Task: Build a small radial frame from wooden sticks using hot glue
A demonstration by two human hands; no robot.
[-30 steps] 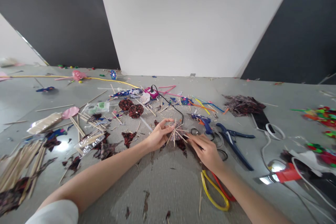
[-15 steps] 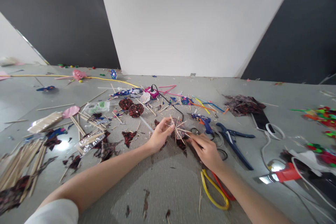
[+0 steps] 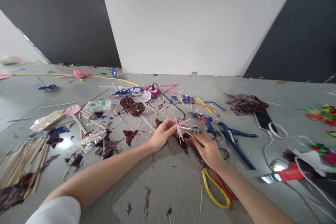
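My left hand (image 3: 164, 134) is closed, thumb and fingers pinching the left edge of a spoked stick piece (image 3: 181, 128). Its thin pale wooden sticks fan out from one centre over a patch of patterned fabric. At its right side my right hand (image 3: 207, 149) has its fingers pinched together; a pale thin tip shows at the fingertips, too small to name. Dark red patterned fabric scraps (image 3: 182, 143) lie just under the piece. Beneath my right wrist rest scissors with yellow and red handles (image 3: 215, 190), their blades hidden.
A blue glue gun (image 3: 206, 120) and dark blue cutters (image 3: 237, 143) lie to the right. Two round dark red fabric pieces (image 3: 137, 109) sit beyond my left hand, near a pink power adapter (image 3: 153, 91). Loose wooden sticks (image 3: 23, 162) pile up at left; crumpled fabric (image 3: 243, 104) lies far right.
The spoked piece has tilted and turned a little between my hands, its sticks now leaning more to the right. Both hands keep nearly the same place; the view has shifted slightly.
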